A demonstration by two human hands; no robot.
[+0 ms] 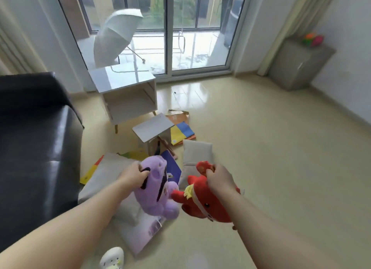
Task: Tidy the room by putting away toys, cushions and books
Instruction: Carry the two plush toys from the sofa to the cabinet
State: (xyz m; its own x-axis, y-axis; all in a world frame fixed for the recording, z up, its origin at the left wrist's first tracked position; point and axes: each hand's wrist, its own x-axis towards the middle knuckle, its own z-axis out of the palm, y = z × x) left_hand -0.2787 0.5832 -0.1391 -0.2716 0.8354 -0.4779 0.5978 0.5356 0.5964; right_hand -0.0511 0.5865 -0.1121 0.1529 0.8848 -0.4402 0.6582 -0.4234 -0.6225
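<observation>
Purple plush (pixel 156 190) gripped in left hand (pixel 131 177); red plush (pixel 202 204) in right hand (pixel 219 180), arms outstretched.

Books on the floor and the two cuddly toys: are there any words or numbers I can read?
No text here can be read.
Yellow and blue book: cover too blurred, no words show.
Pale book nearest the camera: a picture and small marks, too blurred to read.
Purple plush toy and red plush toy: no lettering visible.
</observation>
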